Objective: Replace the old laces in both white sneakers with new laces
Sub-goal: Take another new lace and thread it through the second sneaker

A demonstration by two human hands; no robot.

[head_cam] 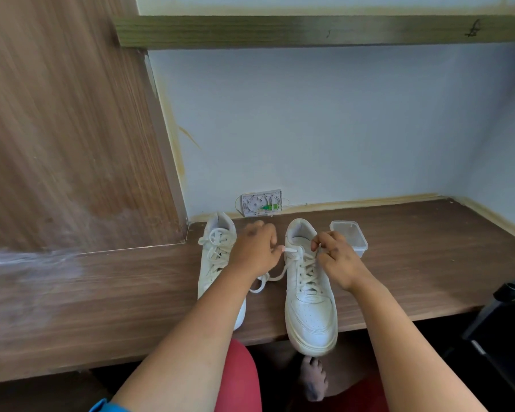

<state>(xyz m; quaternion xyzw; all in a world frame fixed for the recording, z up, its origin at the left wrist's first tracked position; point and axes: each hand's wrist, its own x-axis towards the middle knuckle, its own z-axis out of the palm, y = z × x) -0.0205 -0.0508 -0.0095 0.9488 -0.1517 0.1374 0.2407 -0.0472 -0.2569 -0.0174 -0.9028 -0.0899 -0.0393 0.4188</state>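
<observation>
Desk [414, 263]: a brown wood-grain top is running along a pale wall, with a wooden panel standing at its left end.
Right sneaker [309, 295]: it is lying on the desk with its toe pointing at the person and hanging just over the near edge; its heel is lying toward the wall.
Left sneaker [216, 257]: it is lying beside the other, a little apart and nearer the panel, still laced, with its toe hidden behind the left forearm.
Lace [275, 275]: white, it is crossing the eyelets of the right sneaker; one loose end is trailing off the shoe's left side and looping on the desk between the two sneakers.
Left hand [254, 251]: its fingers are curling and pinching the lace tip at the top left eyelet of the right sneaker.
Right hand [338, 257]: its fingers are curling and pinching the lace at the top right eyelet of the same shoe.
Box [350, 236]: a clear plastic box is sitting open just beyond the right hand, near the right sneaker's heel.
Wall plate [260, 203]: a small white unit with a green part is sitting low on the wall behind the sneakers.
Below the desk: a red-clothed knee and a bare foot are showing.
</observation>
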